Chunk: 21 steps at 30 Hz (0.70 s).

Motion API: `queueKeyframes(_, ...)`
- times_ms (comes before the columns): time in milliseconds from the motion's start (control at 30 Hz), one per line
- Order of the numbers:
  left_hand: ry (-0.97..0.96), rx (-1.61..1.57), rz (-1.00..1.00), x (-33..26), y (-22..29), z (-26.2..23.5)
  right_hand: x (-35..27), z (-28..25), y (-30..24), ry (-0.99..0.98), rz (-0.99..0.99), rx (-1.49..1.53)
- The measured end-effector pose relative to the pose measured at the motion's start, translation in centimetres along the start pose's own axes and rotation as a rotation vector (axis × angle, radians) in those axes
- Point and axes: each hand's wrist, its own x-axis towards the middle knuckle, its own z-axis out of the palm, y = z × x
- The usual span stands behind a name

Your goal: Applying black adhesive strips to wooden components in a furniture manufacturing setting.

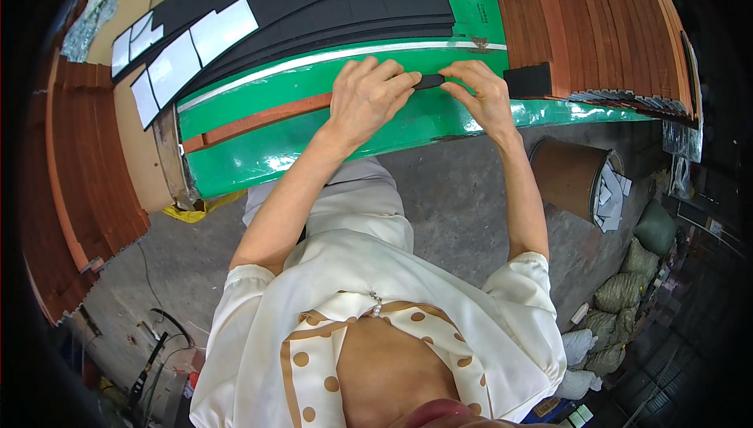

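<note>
A long reddish-brown strip [259, 118] lies along the near part of the green tabletop [274, 163]. My left hand [370, 100] rests over its right end, with the fingertips closed on a small black strip [429, 81]. The other end of that black strip is pinched between the thumb and fingers of my right hand [481, 92]. Whether the black strip is fixed to the brown one is hidden under my left hand. Right of my right hand, a flat black rectangle [529, 81] sits against the stacked brown strips [580, 28].
Black sheets [337, 4] cover the table's far side, with white pieces [223, 32] on their left. More brown strips [86, 161] are piled at the left. A brown bin [569, 177] with white scraps stands on the floor at right, near several sacks [627, 287].
</note>
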Motion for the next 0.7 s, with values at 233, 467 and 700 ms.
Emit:
queueKeyframes(233, 0.011, 0.017, 0.022, -0.1, 0.0, 0.1, -0.2, 0.2, 0.0, 0.017, 0.015, 0.018)
queueKeyframes(467, 0.017, 0.164, 0.122, -0.5, -0.3, 0.7, -1.9, 2.0, -0.2, 0.093, 0.362, 0.437)
queueKeyframes(700, 0.073, 0.215, 0.156, -0.3, -0.3, 0.4, -1.1, 6.2, -1.3, 0.264, 0.509, 0.371)
